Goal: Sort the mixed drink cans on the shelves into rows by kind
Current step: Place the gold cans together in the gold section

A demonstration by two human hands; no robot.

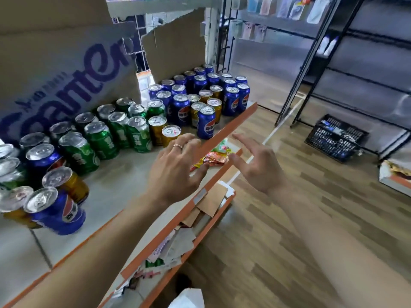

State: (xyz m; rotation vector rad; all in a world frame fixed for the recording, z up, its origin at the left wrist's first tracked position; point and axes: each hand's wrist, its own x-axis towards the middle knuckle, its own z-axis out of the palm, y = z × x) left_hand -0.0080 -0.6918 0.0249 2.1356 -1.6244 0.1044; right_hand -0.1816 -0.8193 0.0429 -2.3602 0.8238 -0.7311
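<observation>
Nearest, we list a lower shelf [144, 290] littered with paper scraps [175, 243] and bits of card, its front trimmed orange. Above it, the top shelf [115, 181] carries all the cans.

At its near left end we count a mixed cluster: a near blue can [55, 212] at the front, a near gold can [71, 183] just behind it, another blue one, and several silver tops cut off by the frame edge.

Item, left hand [175, 167]: over the top shelf's front edge, palm down, fingers [186, 143] straight and spread wide, holding nothing, with a ring [177, 146] on one finger. Its tips lie just beside a gold can, and we cannot tell whether they touch.

Item, right hand [260, 165]: past the orange edge and over the floor [289, 218], fingers spread wide, likewise holding nothing.

Between the hands, on a shelf below the top one, lie snack packets [213, 157].

Behind the left hand, green cans [100, 138] stand in roughly two rows along the cardboard [55, 70] at the back. Next comes a gold pair [156, 130], side by side, then an edge blue can [205, 122] against the orange strip. Farther on, middle gold cans [213, 103] are hemmed in by blue ones. The far end is a blue block [200, 83].

Beyond the shelves we note a black basket [335, 138] on the wood-pattern floor and dark racks [333, 52].
</observation>
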